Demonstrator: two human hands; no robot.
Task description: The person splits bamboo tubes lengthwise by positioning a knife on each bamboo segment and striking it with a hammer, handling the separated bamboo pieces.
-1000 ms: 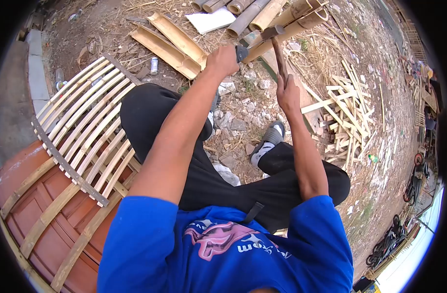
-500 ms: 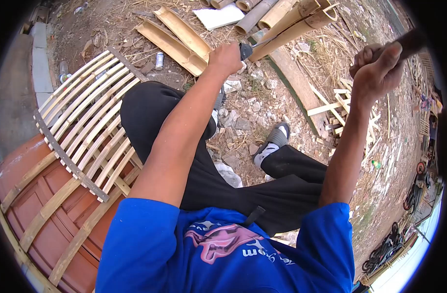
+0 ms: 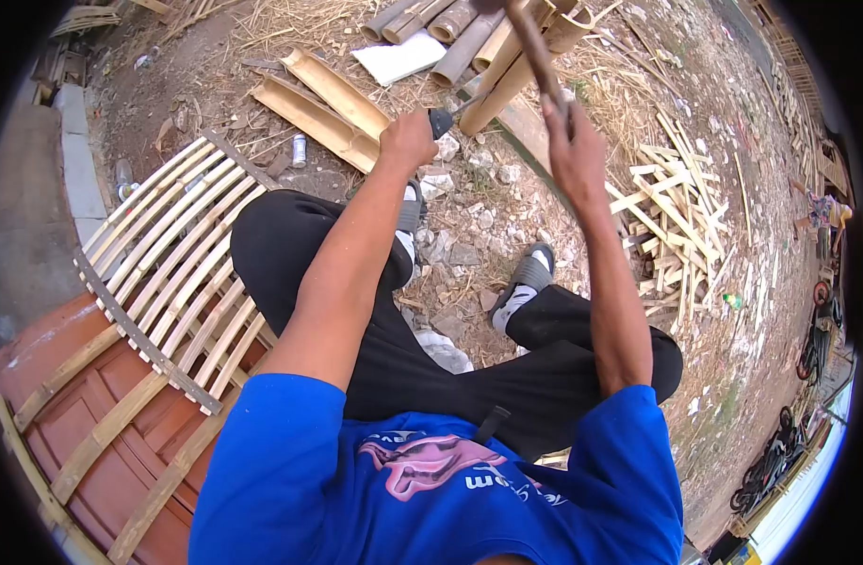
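Note:
My left hand [image 3: 408,141] is closed around the black handle of a knife [image 3: 440,122]. The knife's narrow blade runs toward a thick bamboo section [image 3: 496,102], which has a long split in it; whether the blade sits in the split cannot be made out. Wrapped round the wooden handle of a hammer [image 3: 535,52] is my right hand [image 3: 577,155]. The dark head of that tool is up at the top edge of the view, above the bamboo, and partly cut off. Under the bamboo lies a wooden plank [image 3: 526,132].
Two halved bamboo lengths [image 3: 314,118] and a can [image 3: 300,151] lie ahead on the left. Bamboo poles [image 3: 460,56] and a white slab [image 3: 400,58] are beyond. A curved slatted frame [image 3: 168,254] rests at left. Cut strips [image 3: 676,217] are heaped at right.
My right hand has swung the hammer from the far right inward, over toward the bamboo. My left hand keeps its grip on the knife. The whole view has shifted slightly.

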